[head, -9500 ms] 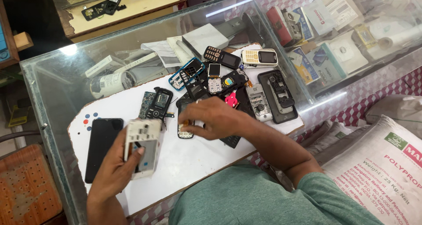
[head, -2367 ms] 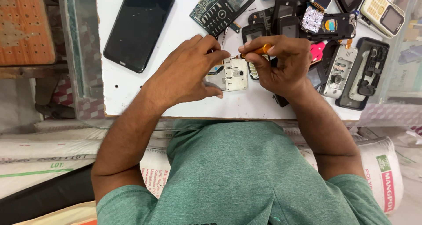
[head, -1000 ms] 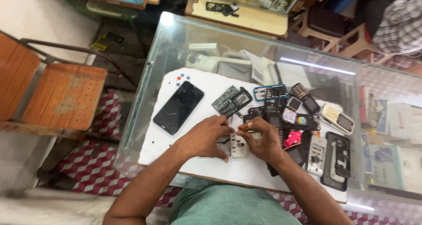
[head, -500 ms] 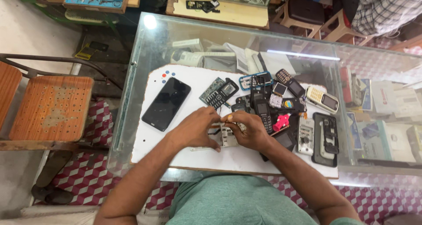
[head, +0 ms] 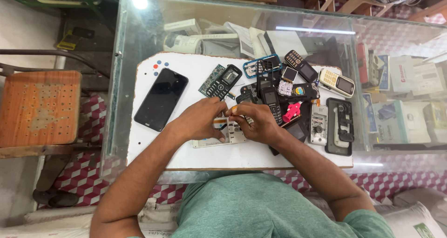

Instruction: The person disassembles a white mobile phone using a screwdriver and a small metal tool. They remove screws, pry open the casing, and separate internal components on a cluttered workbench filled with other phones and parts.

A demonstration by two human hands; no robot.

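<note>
A white phone body (head: 223,136) with its keypad side up lies on the white work board (head: 177,152). My left hand (head: 200,120) presses down on it and steadies its left end. My right hand (head: 258,121) is closed around a small tool with an orange handle (head: 234,110), whose tip meets the phone body between my two hands. Most of the tool is hidden by my fingers.
A black smartphone (head: 161,98) lies to the left on the board. Several old keypad phones and loose parts (head: 298,93) crowd the right half. The board rests on a glass display counter (head: 125,56) with boxes inside. A worn wooden chair (head: 39,107) stands at the left.
The camera has moved closer and lower over the counter. My hands stay together on the white phone body, with the tool still in the right one.
</note>
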